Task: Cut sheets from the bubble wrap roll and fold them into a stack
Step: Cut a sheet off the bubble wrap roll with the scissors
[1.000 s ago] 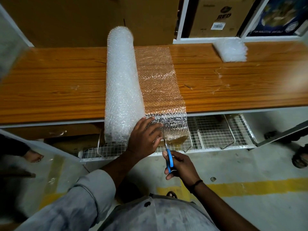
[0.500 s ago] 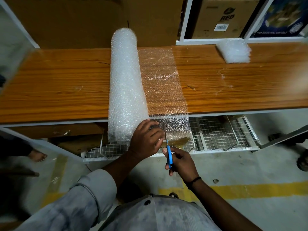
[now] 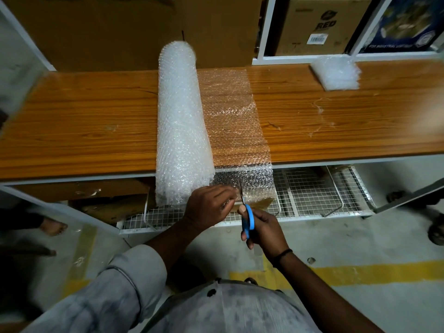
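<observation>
The right hand [image 3: 264, 229] is closed round the blue handles of the scissors [image 3: 248, 219], with the blades pointing away from the person into the near edge of the unrolled sheet [image 3: 235, 121]. A second ago this hand and the scissors sat lower, nearer the person. They have since eased forward, so the handles now lie close to the sheet's hanging edge.

The left hand [image 3: 209, 207] holds that same edge just left of the blades, its fingers curled over the plastic beside the near end of the bubble wrap roll [image 3: 180, 128]. Earlier its fingers were spread more loosely, and now they are drawn in tighter toward the blades.

The roll lies front to back across the wooden counter [image 3: 84, 131], its near end overhanging the front edge. The sheet lies flat on the counter to the roll's right and drapes down over the edge. Neither has shifted.

The folded stack [image 3: 336, 72] rests at the far right of the counter, well apart from the roll, just as before.

Below the counter's edge a white wire rack [image 3: 307, 195] runs behind the hands. Cardboard boxes [image 3: 322, 25] stand on the shelving at the back.
</observation>
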Tool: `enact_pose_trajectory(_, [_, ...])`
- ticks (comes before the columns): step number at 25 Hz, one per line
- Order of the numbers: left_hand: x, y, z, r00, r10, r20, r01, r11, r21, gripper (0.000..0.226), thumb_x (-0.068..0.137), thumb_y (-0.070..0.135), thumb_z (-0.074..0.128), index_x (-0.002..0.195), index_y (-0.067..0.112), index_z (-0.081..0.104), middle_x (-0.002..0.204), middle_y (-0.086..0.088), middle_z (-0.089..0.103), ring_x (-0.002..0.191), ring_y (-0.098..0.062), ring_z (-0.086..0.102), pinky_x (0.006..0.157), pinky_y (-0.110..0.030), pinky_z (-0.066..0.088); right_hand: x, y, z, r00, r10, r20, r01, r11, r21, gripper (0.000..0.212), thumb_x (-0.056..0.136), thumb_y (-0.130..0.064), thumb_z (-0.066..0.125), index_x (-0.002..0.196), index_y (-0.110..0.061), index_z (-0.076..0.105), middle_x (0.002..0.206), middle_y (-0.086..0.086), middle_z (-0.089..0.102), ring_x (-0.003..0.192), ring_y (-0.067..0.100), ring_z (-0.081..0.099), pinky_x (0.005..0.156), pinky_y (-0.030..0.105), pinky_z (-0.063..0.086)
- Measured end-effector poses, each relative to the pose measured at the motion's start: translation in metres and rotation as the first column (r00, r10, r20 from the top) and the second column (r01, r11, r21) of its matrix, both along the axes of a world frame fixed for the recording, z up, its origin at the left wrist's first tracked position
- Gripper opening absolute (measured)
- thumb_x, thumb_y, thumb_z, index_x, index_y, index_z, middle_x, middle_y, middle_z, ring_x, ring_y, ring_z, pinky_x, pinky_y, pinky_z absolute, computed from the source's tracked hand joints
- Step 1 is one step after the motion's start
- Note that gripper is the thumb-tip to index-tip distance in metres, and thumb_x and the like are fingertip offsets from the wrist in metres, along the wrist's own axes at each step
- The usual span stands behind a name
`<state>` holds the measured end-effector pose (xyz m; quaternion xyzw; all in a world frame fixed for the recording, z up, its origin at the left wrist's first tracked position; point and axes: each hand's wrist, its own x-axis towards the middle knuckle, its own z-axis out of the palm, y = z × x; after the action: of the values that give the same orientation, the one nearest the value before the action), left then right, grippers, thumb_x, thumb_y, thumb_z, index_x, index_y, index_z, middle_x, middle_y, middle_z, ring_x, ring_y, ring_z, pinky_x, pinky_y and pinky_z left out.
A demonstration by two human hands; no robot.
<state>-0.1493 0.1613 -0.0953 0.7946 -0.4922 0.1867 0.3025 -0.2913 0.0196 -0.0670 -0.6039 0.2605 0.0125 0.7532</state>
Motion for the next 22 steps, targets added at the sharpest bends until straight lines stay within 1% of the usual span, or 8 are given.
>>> enact_pose_trajectory(3, [-0.001,0.000,0.002,1.000,-0.022,-0.008,0.022,1.000,-0.003,0.009,0.086,0.014,0.074,0.094,0.017,0.077,0.108,0.006,0.078,0.092,-0.013,0.074,0.066,-0.029,0.056,0.008,-0.004,0.004,1.000,0.016,-0.002,-0.016,1.000,0.002,0.027,0.095,-0.036,0.069,0.103,-0.014,0.082,0.058,0.014,0.062,0.053,0.025,0.056,0.045,0.028,0.042])
enact_pose_trajectory(6, [0.000,0.000,0.003,0.999,-0.036,-0.028,0.036,0.999,0.001,0.016,0.081,0.010,0.076,0.095,0.017,0.077,0.109,0.005,0.078,0.094,-0.013,0.074,0.070,-0.026,0.054,0.016,-0.006,0.003,1.000,0.030,0.008,-0.030,0.999,-0.034,0.027,0.096,-0.034,0.069,0.104,-0.011,0.081,0.058,0.010,0.062,0.052,0.023,0.055,0.044,0.028,0.040])
enact_pose_trajectory(9, [0.003,-0.001,0.002,0.998,-0.043,-0.040,0.044,0.999,0.012,0.018,0.081,0.011,0.077,0.098,0.016,0.078,0.109,0.004,0.078,0.095,-0.014,0.074,0.072,-0.025,0.054,0.021,-0.008,-0.001,0.999,0.034,0.026,-0.033,0.997,-0.066,0.026,0.094,-0.033,0.072,0.105,-0.011,0.081,0.059,0.010,0.064,0.050,0.022,0.054,0.043,0.026,0.039])
enact_pose_trajectory(11, [0.003,-0.001,0.002,0.998,-0.052,-0.043,0.053,0.998,0.020,0.017,0.081,0.012,0.077,0.098,0.016,0.077,0.110,0.004,0.077,0.096,-0.014,0.074,0.072,-0.027,0.055,0.023,-0.008,-0.003,0.999,0.034,0.043,-0.030,0.996,-0.080,0.031,0.089,-0.036,0.074,0.106,-0.011,0.081,0.058,0.015,0.061,0.046,0.019,0.052,0.042,0.025,0.038])
enact_pose_trajectory(13, [0.004,-0.001,0.003,0.997,-0.059,-0.047,0.060,0.998,0.017,0.017,0.081,0.011,0.076,0.097,0.016,0.077,0.110,0.004,0.077,0.097,-0.014,0.074,0.072,-0.027,0.055,0.024,-0.009,-0.002,0.999,0.027,0.046,-0.023,0.996,-0.084,0.036,0.084,-0.038,0.075,0.107,-0.011,0.080,0.057,0.015,0.061,0.045,0.018,0.052,0.042,0.025,0.038])
enact_pose_trajectory(17, [0.002,-0.002,0.005,0.997,-0.069,-0.028,0.069,0.998,0.002,0.015,0.084,0.010,0.072,0.098,0.015,0.077,0.108,0.002,0.077,0.095,-0.014,0.072,0.075,-0.025,0.052,0.031,-0.013,0.005,1.000,0.013,0.023,-0.011,0.997,-0.079,0.028,0.094,-0.031,0.071,0.104,-0.006,0.079,0.058,0.006,0.065,0.048,0.019,0.056,0.042,0.026,0.038])
enact_pose_trajectory(19, [0.004,-0.002,0.005,0.997,-0.073,-0.011,0.073,0.997,0.006,0.013,0.086,0.011,0.072,0.098,0.013,0.077,0.107,-0.001,0.077,0.094,-0.017,0.072,0.077,-0.026,0.053,0.038,-0.017,0.009,1.000,0.018,0.003,-0.017,0.996,-0.082,0.031,0.095,-0.035,0.070,0.102,-0.006,0.080,0.057,0.008,0.062,0.045,0.018,0.056,0.042,0.025,0.038])
enact_pose_trajectory(22, [0.006,-0.001,0.002,0.998,-0.065,-0.003,0.065,0.998,0.013,0.011,0.088,0.013,0.072,0.098,0.012,0.076,0.107,-0.003,0.077,0.093,-0.021,0.073,0.077,-0.029,0.055,0.044,-0.020,0.013,0.999,0.038,-0.003,-0.038,0.993,-0.110,0.035,0.093,-0.042,0.073,0.099,-0.009,0.080,0.058,0.008,0.061,0.047,0.021,0.057,0.041,0.025,0.038])
